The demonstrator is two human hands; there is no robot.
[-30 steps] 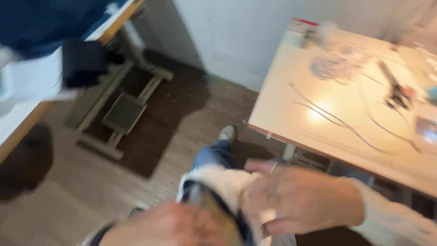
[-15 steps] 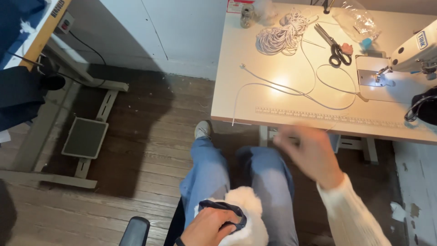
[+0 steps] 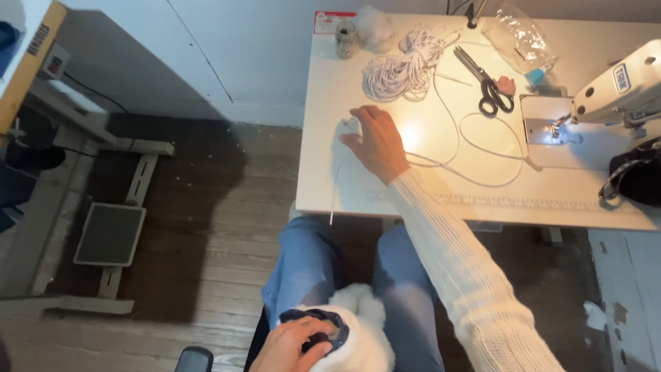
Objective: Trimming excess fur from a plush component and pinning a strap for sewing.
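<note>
My right hand (image 3: 375, 141) reaches out over the white table (image 3: 592, 200) and rests on a loose white cord (image 3: 482, 131), pinching it near the table's left side; the cord's end hangs over the front edge. My left hand (image 3: 292, 344) stays in my lap and holds a fluffy white fabric piece with a dark blue edge (image 3: 344, 334). A coil of white cord (image 3: 399, 69) lies farther back on the table. Black scissors (image 3: 485, 83) lie to the right of the coil.
A white sewing machine (image 3: 623, 86) stands at the table's right with its lamp lit. A clear plastic bag (image 3: 520, 38), a small jar (image 3: 346, 38) and a dark bag (image 3: 637, 176) are also on the table. A foot pedal (image 3: 110, 234) sits on the wooden floor at left.
My right hand has moved from my lap up onto the table and onto the white cord. My view has swung toward the table. The left hand stays on the fluffy piece.
</note>
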